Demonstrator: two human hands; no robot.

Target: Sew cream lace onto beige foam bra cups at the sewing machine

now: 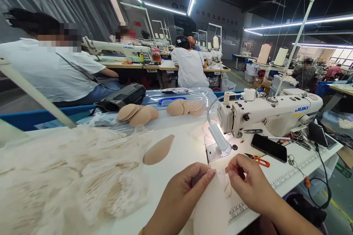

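Note:
My left hand (190,187) pinches the top edge of a piece of thin white fabric (211,207), which hangs down over the table's front edge. Fingers closed, my right hand (245,181) grips the same fabric a little to the right. Both hands are just in front of the white sewing machine (270,112), whose needle area is lit by a small lamp (217,136). A beige teardrop-shaped pad (159,149) lies flat on the table to the left. Further left spreads a heap of cream lace fabric (68,176).
Stacks of beige pads (139,114) sit on a clear plastic lid (162,123) behind the table. To the right lie orange-handled snips (259,160), a black phone (268,148) and loose tools. Co-workers (190,62) sit at other machines beyond.

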